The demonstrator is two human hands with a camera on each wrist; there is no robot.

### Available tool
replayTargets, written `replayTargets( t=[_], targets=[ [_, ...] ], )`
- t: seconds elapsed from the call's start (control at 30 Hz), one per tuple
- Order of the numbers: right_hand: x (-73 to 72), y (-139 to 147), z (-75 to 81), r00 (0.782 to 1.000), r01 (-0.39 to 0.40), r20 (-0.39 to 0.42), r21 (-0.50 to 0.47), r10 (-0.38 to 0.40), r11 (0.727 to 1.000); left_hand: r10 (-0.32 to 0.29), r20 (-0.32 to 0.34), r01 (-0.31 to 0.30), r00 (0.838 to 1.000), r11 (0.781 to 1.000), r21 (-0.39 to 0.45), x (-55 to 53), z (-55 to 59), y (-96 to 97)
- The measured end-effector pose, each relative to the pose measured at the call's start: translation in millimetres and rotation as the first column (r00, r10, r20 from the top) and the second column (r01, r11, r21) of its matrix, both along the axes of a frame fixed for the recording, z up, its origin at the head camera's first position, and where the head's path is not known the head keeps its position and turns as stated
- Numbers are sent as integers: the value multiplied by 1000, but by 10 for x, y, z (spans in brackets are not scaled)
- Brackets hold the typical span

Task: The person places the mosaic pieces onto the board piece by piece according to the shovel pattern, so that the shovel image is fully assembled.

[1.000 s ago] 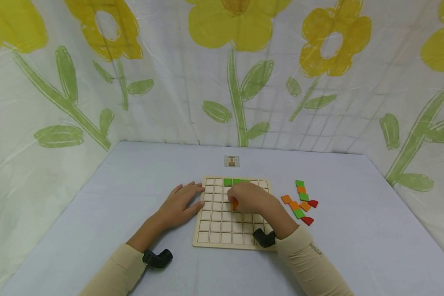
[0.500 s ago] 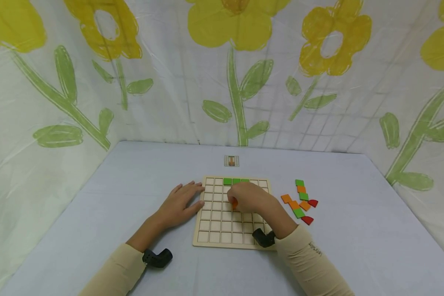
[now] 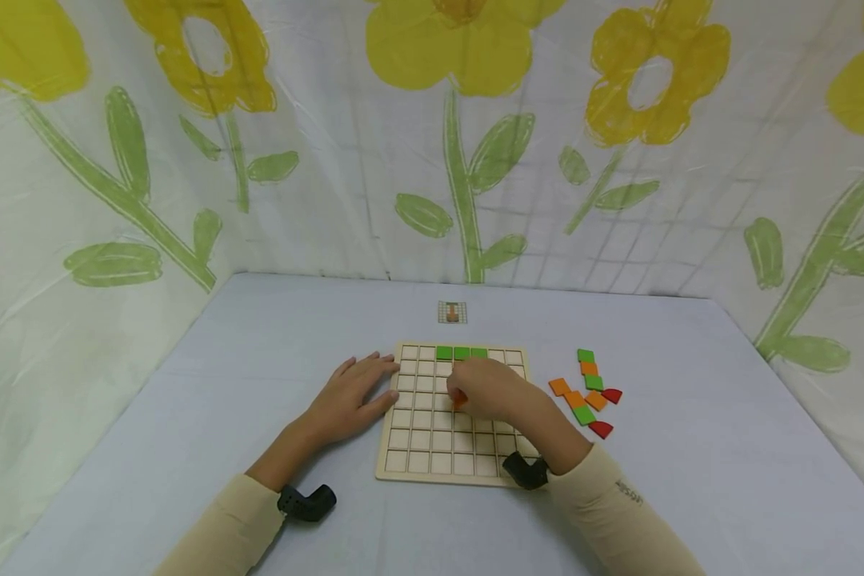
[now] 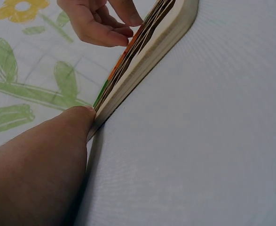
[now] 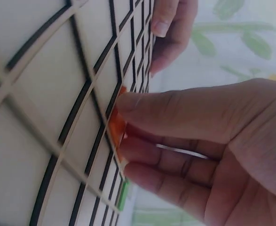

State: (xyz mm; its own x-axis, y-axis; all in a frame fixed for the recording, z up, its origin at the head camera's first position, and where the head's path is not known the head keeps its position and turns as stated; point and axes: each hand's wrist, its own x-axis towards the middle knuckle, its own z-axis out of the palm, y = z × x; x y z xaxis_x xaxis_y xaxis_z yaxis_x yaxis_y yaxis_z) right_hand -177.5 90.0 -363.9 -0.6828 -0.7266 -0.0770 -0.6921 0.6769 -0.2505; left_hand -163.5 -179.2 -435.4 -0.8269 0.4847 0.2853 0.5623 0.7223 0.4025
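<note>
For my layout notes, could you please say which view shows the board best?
The head view: it shows the board from above, the right hand hiding part. The left wrist view catches it nearly edge-on; the right wrist, a section close up.

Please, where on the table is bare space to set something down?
The pale blue table is bare right of the loose orange, green and red flat tiles, and left of the left hand. It is crowded on the pale wooden square grid board, where the right hand pinches an orange tile.
</note>
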Motion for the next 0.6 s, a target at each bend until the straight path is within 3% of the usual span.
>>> replayTargets(
  t=[0.27,0.4,0.6],
  targets=[
    [88,457,-21,1000,-1,-8,-74,0,997,0,-6,0,1000,1000,-8,15,7,-12],
    [117,811,32,995,93,-24,-63,-95,994,-3,-10,3,1000,1000,-6,13,12,-8],
    [163,1329,77,967,250,-43,-12,-251,968,-2,-13,2,1000,1000,1,-8,-13,10]
  ],
)
